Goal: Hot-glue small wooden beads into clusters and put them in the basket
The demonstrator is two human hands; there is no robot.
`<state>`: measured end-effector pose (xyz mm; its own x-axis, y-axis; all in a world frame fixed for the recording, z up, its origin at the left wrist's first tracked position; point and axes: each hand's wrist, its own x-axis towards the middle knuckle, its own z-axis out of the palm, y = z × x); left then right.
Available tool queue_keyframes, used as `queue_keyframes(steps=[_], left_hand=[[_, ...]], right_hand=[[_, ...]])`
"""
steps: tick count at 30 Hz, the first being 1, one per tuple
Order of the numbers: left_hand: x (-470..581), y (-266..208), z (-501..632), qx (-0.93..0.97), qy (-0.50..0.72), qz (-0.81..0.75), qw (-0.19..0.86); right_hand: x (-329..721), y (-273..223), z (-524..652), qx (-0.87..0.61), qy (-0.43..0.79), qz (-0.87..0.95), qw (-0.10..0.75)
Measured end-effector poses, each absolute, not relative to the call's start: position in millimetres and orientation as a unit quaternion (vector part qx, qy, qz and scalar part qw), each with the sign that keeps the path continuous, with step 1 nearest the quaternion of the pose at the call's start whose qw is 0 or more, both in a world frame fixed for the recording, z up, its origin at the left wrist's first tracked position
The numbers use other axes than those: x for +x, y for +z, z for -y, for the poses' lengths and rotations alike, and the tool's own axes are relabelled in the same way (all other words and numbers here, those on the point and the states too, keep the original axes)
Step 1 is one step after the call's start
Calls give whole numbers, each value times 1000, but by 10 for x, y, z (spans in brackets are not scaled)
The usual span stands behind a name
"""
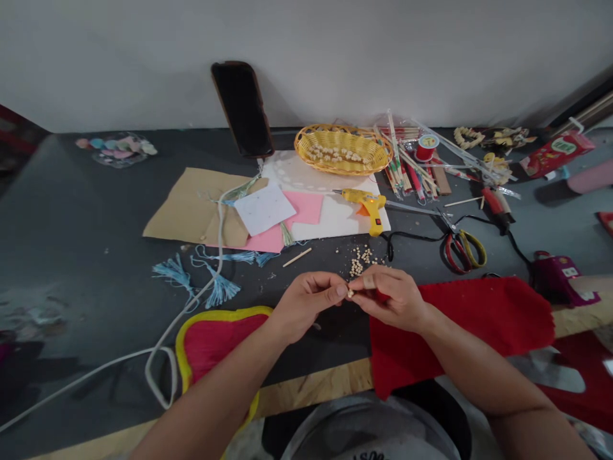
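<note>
Taking the meeting fingertips as the clock's centre, the dark tabletop [110,268] spreads all around; at three o'clock lies the red felt [483,313], flat and partly under the right forearm. At eight o'clock is the magenta cloth [215,342] with yellow edging, at ten the brown kraft paper [179,207]. The wicker basket [306,160] at twelve holds a row of pale beadwork, which looks like the finished share. Nearer the centre, the left hand [311,297] and right hand [395,294] meet, thumbs and forefingers pinched on the small work between them. The yellow glue gun [368,203] lies untouched between twelve and one, the scissors [462,246] near two, both unused at this moment. Blue tassels [223,291] rest toward nine. Smaller again is the pale bead cluster [350,293] at the fingertips, seemingly only partway built, though its detail is too fine to judge. Smallest, the loose beads [358,263] just beyond, at twelve, are still unjoined; how many are needed cannot be told.
</note>
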<state>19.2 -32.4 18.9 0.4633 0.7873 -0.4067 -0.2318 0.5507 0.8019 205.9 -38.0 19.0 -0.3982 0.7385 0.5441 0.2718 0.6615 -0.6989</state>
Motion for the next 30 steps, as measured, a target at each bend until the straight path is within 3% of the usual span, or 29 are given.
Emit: queue_keyframes(steps=[11, 16, 25, 30], left_hand=[[187, 162, 325, 317, 323, -402, 796], [192, 182, 303, 307, 334, -411, 791], [190, 171, 267, 301, 371, -418, 773], [190, 159, 273, 319, 372, -407, 771]], right_hand=[[2072, 206, 382, -326, 281, 789, 438], [2111, 184, 408, -395, 263, 762, 441], [2370, 209, 411, -513, 230, 603, 565], [2637, 276, 353, -557, 173, 690, 428]])
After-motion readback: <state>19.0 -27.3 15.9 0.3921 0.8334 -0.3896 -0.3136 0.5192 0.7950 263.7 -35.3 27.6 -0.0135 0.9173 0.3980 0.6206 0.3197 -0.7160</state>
